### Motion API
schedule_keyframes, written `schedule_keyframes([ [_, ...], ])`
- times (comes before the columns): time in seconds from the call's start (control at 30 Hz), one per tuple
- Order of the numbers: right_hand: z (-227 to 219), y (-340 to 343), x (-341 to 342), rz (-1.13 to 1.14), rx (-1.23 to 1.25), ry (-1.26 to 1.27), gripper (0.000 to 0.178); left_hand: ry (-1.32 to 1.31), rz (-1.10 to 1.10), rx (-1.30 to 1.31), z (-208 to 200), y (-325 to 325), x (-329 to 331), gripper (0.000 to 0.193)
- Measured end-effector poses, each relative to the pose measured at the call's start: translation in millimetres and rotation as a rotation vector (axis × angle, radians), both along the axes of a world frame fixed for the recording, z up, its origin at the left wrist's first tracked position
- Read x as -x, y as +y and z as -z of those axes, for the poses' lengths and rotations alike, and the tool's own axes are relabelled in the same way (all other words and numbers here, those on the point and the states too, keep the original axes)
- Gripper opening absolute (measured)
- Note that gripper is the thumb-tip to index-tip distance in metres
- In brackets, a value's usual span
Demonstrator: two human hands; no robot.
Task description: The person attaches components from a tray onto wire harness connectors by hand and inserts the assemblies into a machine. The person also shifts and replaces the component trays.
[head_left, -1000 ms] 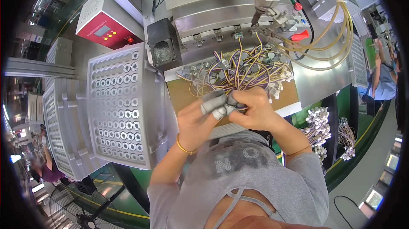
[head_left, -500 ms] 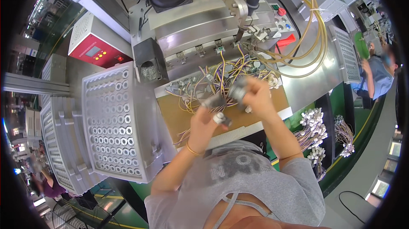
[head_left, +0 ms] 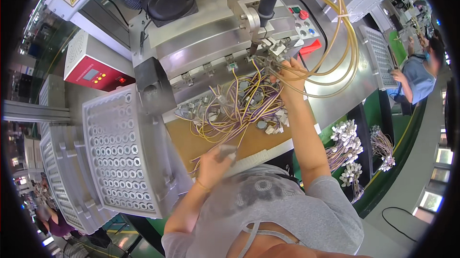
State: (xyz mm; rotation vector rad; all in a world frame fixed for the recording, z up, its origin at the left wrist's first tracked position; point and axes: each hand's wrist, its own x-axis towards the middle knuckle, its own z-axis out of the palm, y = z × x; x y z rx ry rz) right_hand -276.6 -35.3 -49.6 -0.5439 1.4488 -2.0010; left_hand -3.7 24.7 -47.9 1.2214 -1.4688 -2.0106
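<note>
The right hand [head_left: 287,78] is raised to the metal fixture [head_left: 268,47] under the press head of the grey machine [head_left: 215,37], its fingers pinched on a small white connector whose yellow and purple wires trail down from the grip; the connector itself is too small to make out clearly. Just below and to the left of that grip, a tangled pile of wire harnesses [head_left: 239,107] with yellow, purple and white leads and small round parts lies on the brown work board [head_left: 191,140]. At the near edge of the board, well apart from the right hand, the left hand [head_left: 215,159] is closed around a small grey piece [head_left: 226,151], with a loose wire end running away from it toward the pile.

Left of the left hand stands a grey perforated tray [head_left: 120,152] full of round sockets, tilted, with more trays of the same kind stacked beyond it. Above the tray sits a red control box [head_left: 93,73]. Yellowish hoses [head_left: 345,42] loop around the right side of the machine past the right hand. Lower right of the right forearm, bundles of finished harnesses [head_left: 345,147] hang against a green bench edge. Far right, another person in a blue shirt [head_left: 417,78] works at another station.
</note>
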Motion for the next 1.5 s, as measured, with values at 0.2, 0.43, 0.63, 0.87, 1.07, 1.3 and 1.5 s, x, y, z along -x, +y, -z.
schedule_keyframes([
  [0.2,-19.0,-13.0,1.5,-0.100,-0.007,-0.103,0.019,-0.128,0.141,0.082,-37.6,-13.8,-45.9,0.021],
  [0.43,-35.7,57.5,-20.9,0.117,-0.271,0.772,0.022,-0.565,-0.004,0.814,-78.9,-29.0,-86.2,0.018],
  [0.63,-61.0,53.9,-134.4,-0.709,0.304,1.102,0.029,-0.089,-0.300,0.299,-106.1,-23.9,-86.3,0.022],
  [0.87,-58.4,49.6,-153.5,-0.880,0.358,1.096,0.024,-0.398,-0.179,0.722,-90.0,-106.5,-101.9,0.022],
  [1.07,-76.2,60.5,-137.4,-1.145,-0.010,0.248,0.021,-1.425,-0.441,1.271,-9.4,-191.3,-151.7,0.031],
  [1.3,-71.1,53.4,-132.6,-1.037,-0.043,0.323,0.016,-0.775,-0.612,1.018,-31.7,-171.6,-154.3,0.035],
  [1.5,-56.0,47.5,-128.2,-0.899,-0.105,0.374,0.010,0.228,-0.527,0.137,-82.1,-73.7,-68.2,0.034],
])
